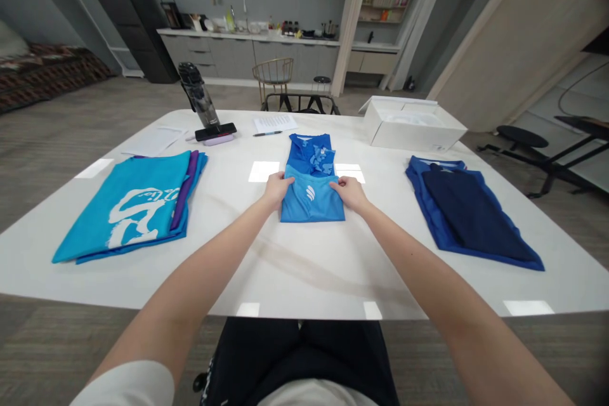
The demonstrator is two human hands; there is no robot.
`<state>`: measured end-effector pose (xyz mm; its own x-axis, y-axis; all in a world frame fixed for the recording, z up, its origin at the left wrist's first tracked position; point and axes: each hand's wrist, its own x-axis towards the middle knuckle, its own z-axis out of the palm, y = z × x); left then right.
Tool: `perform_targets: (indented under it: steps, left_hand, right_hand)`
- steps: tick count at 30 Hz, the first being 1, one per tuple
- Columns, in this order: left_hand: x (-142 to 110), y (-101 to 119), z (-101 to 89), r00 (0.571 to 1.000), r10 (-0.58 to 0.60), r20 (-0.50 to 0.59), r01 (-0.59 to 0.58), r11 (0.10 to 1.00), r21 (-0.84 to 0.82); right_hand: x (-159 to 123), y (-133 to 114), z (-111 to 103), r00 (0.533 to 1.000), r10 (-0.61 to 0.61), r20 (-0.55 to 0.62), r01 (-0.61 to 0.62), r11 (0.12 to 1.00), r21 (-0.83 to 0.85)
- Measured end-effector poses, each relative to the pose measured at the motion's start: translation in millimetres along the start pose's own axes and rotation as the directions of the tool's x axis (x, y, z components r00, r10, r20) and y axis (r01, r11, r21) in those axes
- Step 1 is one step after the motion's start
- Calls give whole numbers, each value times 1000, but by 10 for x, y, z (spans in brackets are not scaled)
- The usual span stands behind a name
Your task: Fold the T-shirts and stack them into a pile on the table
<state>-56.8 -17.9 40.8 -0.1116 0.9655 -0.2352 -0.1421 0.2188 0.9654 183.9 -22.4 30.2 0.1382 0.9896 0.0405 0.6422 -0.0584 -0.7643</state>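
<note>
A blue T-shirt (311,203) lies in the middle of the white table, its lower part folded up over a darker blue patterned part. A small white logo shows on the lighter panel. My left hand (278,189) pinches the left end of the folded edge between thumb and fingers. At the right end of the same edge, my right hand (351,193) grips the cloth in the same way. The fingertips under the fabric are hidden.
Folded turquoise clothes (128,203) lie at the left, and folded navy clothes (471,212) at the right. A white box (413,124) stands at the back right. Toward the back left are a handheld vacuum (204,104), papers (275,122) and a pen (267,134).
</note>
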Motion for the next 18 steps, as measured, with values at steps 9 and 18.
perform_targets:
  steps: [9,18]
  left_hand:
    - [472,224,193,995,40,94,-33,997,-66]
    - [847,592,125,964,140,226,-131,990,-55]
  right_hand:
    - [426,-222,-17,999,45,-6,-34,840,542]
    - [901,-224,-229,985,61,164,-151,769,621]
